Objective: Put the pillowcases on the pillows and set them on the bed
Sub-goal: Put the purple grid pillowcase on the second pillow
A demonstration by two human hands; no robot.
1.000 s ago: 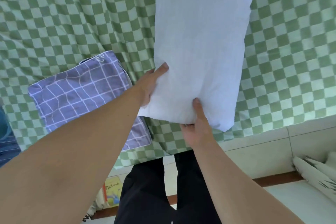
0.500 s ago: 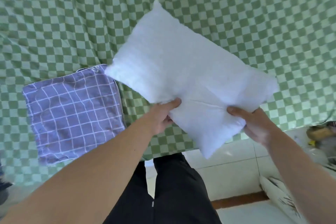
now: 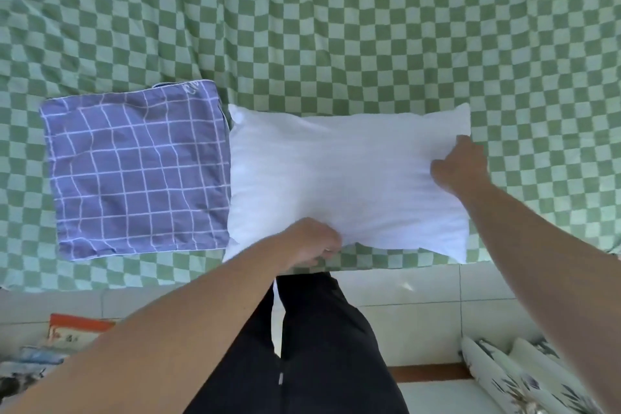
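Pillow [image 3: 342, 175] lies on bed [image 3: 302, 27], touching folded purple pillowcase [image 3: 134, 175].

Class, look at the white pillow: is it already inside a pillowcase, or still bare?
Bare. The pillow lies plain white on the bed, while the purple pillowcase lies flat and folded beside it.

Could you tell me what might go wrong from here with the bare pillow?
The plain white pillow lies at the near edge of the green checked bed; released carelessly, it could slide to the floor. It also abuts the folded purple grid-patterned pillowcase, which the left hand, gripping the pillow's near edge, may drag askew.
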